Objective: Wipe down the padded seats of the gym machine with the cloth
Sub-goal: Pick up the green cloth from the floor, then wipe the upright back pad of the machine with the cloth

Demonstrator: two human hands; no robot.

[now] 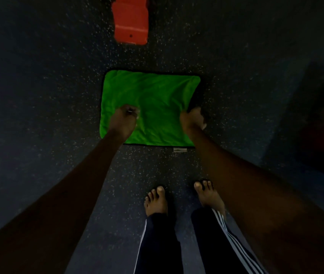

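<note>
Lying spread on the dark speckled floor (48,95), the green cloth (153,99) sits ahead of the person's bare left foot (156,200) and right foot (208,194), apart from both. Its long axis runs left to right across the view. Its far long edge faces a red object (130,20) at the top of the frame, which is well apart from it. A thin dark trim runs along the near edge, and a small white label (179,150) sticks out from that edge near the right corner.

The right hand (193,119) grips the cloth at its right side. The fingers are closed on the fabric, which is gathered and drawn up there, with creases fanning from the pinch toward the far right corner. The left hand (123,120) lies on the near-left part of the cloth with its knuckles bent. It is blurred, so I cannot tell whether the fingers hold fabric or only press on it.

The feet stand side by side below dark trousers (157,244) with white side stripes.
</note>
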